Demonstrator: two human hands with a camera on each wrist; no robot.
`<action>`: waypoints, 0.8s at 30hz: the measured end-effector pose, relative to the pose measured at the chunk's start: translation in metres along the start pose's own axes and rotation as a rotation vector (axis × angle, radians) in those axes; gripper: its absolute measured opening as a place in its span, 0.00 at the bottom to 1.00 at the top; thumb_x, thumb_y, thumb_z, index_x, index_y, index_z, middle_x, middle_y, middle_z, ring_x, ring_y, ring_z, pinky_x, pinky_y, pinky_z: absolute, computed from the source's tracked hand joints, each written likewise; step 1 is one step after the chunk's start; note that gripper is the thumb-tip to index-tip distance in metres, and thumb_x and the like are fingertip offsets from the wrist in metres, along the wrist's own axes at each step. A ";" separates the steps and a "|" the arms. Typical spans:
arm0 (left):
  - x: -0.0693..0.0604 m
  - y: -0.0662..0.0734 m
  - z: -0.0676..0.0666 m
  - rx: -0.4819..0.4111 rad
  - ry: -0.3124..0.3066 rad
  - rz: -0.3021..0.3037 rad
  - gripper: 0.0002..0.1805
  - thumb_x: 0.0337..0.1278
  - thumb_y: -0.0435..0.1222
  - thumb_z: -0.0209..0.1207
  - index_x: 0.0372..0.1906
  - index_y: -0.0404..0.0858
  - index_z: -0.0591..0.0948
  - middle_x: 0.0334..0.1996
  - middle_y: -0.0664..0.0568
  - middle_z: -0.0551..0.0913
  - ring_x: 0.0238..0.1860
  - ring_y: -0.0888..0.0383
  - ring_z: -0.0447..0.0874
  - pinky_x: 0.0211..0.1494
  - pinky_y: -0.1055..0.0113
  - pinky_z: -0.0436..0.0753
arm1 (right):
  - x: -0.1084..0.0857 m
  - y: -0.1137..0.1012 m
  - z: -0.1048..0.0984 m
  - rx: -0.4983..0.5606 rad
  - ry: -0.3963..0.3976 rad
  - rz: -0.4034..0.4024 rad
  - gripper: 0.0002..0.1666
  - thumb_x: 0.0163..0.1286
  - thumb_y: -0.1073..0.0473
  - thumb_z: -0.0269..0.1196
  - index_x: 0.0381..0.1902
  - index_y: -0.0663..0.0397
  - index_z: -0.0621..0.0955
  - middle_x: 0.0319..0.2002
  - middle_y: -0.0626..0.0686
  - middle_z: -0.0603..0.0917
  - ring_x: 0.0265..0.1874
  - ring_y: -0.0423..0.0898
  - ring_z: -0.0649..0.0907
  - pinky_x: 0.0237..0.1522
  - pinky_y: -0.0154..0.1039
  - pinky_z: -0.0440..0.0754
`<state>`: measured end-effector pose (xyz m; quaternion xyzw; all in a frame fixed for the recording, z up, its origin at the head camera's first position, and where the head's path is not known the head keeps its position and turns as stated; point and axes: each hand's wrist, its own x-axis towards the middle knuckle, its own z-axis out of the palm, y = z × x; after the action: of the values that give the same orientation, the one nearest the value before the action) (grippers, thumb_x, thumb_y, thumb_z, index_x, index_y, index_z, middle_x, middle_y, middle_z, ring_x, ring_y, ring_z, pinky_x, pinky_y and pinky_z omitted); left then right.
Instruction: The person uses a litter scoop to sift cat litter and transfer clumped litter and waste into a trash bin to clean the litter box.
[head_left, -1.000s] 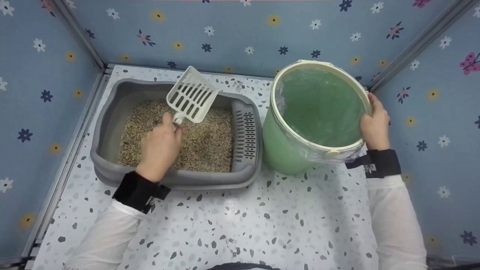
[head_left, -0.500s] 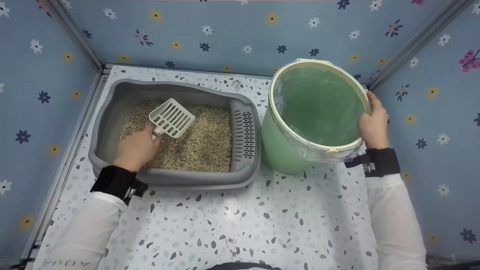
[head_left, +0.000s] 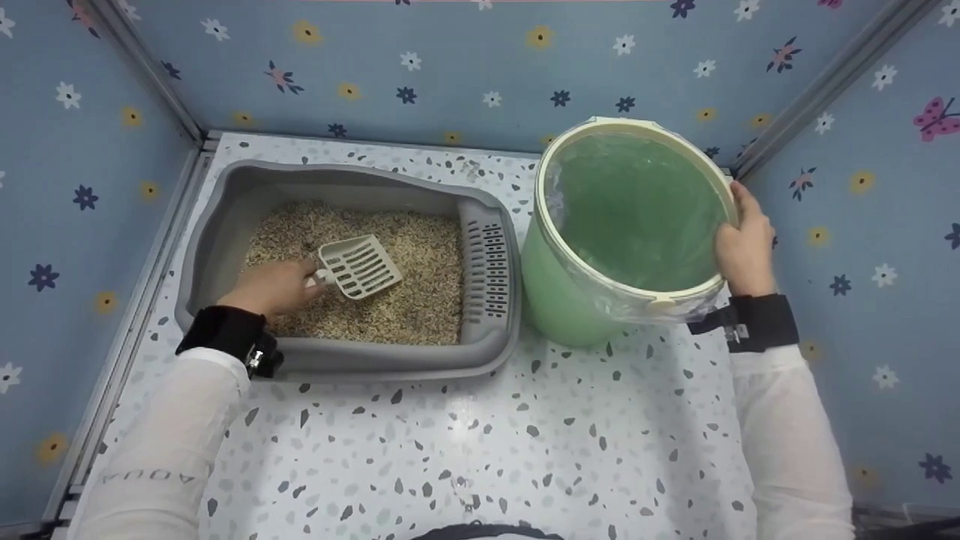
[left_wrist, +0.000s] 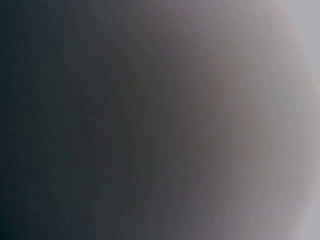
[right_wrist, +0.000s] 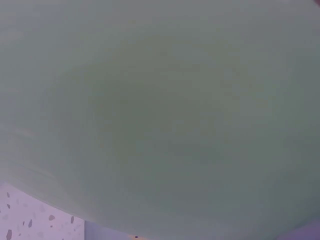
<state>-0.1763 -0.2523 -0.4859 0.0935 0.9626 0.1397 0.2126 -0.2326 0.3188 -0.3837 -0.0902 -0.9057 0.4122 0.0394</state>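
My left hand grips the handle of a white slotted litter scoop. The scoop's head is over the tan litter inside a grey litter box; whether it touches the litter I cannot tell. At the right, my right hand holds the cream rim of a green bin, its thumb on the inner side. A clear plastic liner folds over that rim. The bin leans toward me. Only a dark blur fills the left wrist view; the bin's green wall fills most of the right wrist view.
The box and bin stand side by side on a speckled white surface. Flowered blue panels enclose the back and both sides, with metal frame bars at the corners. A slotted ledge forms the litter box's right end.
The scoop has come down and toward me, from above the box's back edge to over the litter. My left hand has moved left and turned. My right hand keeps its hold on the rim.
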 end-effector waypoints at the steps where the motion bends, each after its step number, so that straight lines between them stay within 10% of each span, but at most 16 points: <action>1: 0.000 -0.001 0.000 0.011 0.001 0.012 0.28 0.67 0.51 0.49 0.58 0.31 0.72 0.48 0.34 0.80 0.47 0.34 0.78 0.51 0.36 0.72 | 0.000 0.000 0.000 -0.001 0.001 0.003 0.41 0.62 0.75 0.37 0.74 0.53 0.49 0.72 0.60 0.56 0.67 0.58 0.65 0.64 0.51 0.67; 16: -0.010 -0.021 0.018 -0.169 -0.159 -0.059 0.15 0.54 0.34 0.60 0.42 0.26 0.76 0.32 0.40 0.79 0.29 0.51 0.75 0.33 0.59 0.77 | 0.000 -0.001 0.002 -0.003 0.011 -0.028 0.40 0.62 0.74 0.37 0.74 0.56 0.51 0.72 0.60 0.57 0.67 0.58 0.64 0.66 0.52 0.64; 24: -0.011 -0.015 0.019 -0.095 -0.214 -0.070 0.09 0.47 0.31 0.62 0.31 0.30 0.74 0.26 0.44 0.76 0.26 0.51 0.73 0.31 0.60 0.75 | 0.001 0.000 0.000 0.002 0.005 -0.013 0.41 0.62 0.74 0.37 0.74 0.54 0.50 0.72 0.59 0.56 0.68 0.57 0.62 0.68 0.51 0.62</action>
<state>-0.1603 -0.2646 -0.5029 0.0642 0.9294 0.1667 0.3229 -0.2334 0.3190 -0.3841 -0.0853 -0.9058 0.4127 0.0441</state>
